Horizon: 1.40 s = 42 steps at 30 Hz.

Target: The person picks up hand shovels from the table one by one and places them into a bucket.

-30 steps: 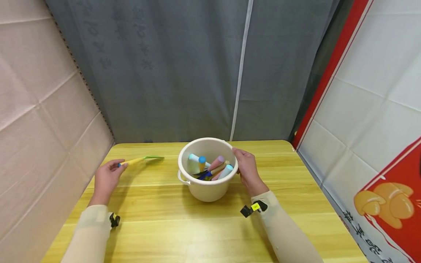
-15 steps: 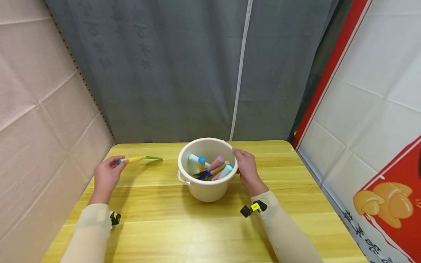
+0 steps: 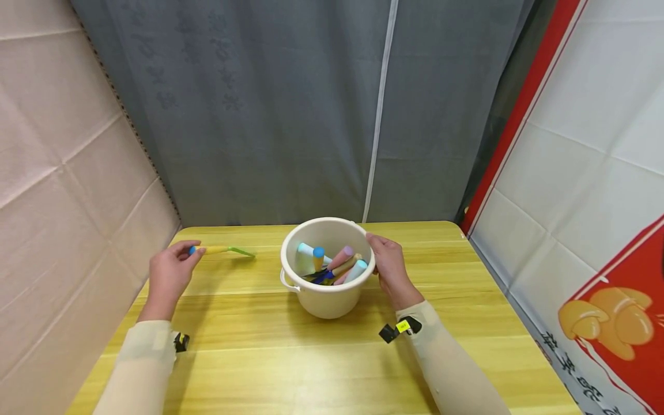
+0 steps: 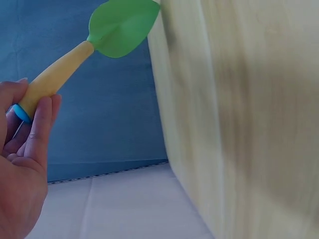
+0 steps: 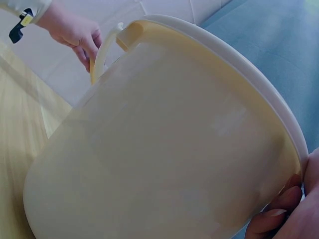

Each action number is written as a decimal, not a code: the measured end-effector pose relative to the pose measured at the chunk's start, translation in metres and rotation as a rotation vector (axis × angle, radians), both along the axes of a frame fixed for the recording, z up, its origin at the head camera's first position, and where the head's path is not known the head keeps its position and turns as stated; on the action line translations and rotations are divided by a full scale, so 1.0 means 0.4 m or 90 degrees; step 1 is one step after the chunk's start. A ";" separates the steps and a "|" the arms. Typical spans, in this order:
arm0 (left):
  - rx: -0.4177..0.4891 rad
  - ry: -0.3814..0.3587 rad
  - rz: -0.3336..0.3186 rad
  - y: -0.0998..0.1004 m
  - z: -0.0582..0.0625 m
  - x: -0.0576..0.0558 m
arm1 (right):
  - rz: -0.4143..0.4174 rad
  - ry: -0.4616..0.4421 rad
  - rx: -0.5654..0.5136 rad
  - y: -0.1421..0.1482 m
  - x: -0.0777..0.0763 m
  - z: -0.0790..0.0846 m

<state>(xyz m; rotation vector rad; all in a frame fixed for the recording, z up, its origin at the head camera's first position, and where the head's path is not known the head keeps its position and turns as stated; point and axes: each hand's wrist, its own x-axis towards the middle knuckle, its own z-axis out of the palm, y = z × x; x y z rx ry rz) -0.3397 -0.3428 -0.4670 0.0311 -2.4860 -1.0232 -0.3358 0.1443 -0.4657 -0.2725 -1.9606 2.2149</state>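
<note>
My left hand (image 3: 171,279) pinches a small garden trowel (image 3: 215,250) by the butt of its yellow handle, between thumb and fingers. In the left wrist view the trowel's green leaf-shaped blade (image 4: 123,27) points away from the hand, and a blue cap (image 4: 22,113) ends the handle. The blade tip lies low over the left part of the table; contact with the wood cannot be told. A cream bucket (image 3: 327,302) stands at the middle, its rim gripped on the right side by my right hand (image 3: 392,268). In the right wrist view, curled fingers (image 5: 286,201) lie under that rim.
Inside the bucket lie several tools with pink (image 3: 341,257), light blue (image 3: 357,270) and tan handles. Its white carrying handle (image 3: 288,281) hangs at the left. The wooden table (image 3: 249,351) meets a grey curtain (image 3: 270,115) behind and pale cloth walls (image 3: 78,173) at both sides.
The left hand has risen slightly, lifting the handle end of the trowel, while the blade tip has dipped and shifted a little left. Right hand and bucket stay in place.
</note>
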 end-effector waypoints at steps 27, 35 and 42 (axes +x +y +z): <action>-0.102 0.087 -0.066 0.104 0.168 0.057 | 0.000 -0.005 -0.009 0.000 0.000 0.002; -0.117 0.116 -0.073 0.130 0.211 0.069 | 0.002 -0.004 -0.008 0.000 0.000 0.001; -0.124 0.143 -0.075 0.157 0.255 0.079 | 0.004 -0.004 -0.016 -0.002 0.002 0.002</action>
